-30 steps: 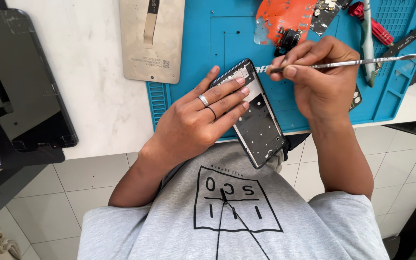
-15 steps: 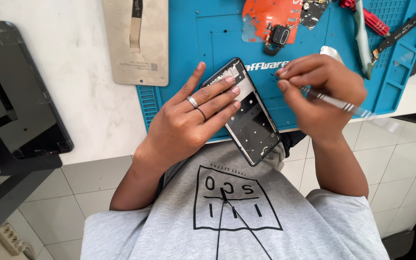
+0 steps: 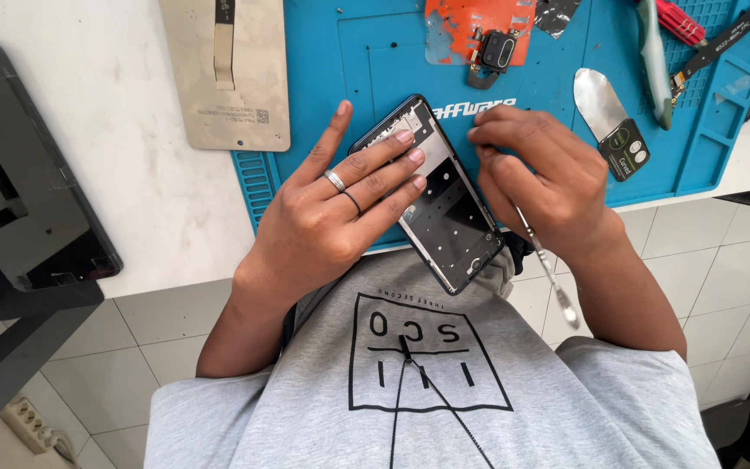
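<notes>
Blue mat (image 3: 366, 52) is lying on the bench; above the phone frame (image 3: 444, 204) are sitting an orange part (image 3: 453, 26) and a metal pry blade (image 3: 601, 100). Left hand (image 3: 332, 217) is pressing spread fingers (image 3: 392, 161) onto the frame at the mat's lower edge. Right hand (image 3: 540, 182) is curling closed around a thin metal tool (image 3: 549, 269), its tip apparently hidden.

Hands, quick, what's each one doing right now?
Left hand: open, fingers spread flat on the opened phone frame.
Right hand: closed around a thin metal spudger, fingertips at the phone's top edge.
</notes>
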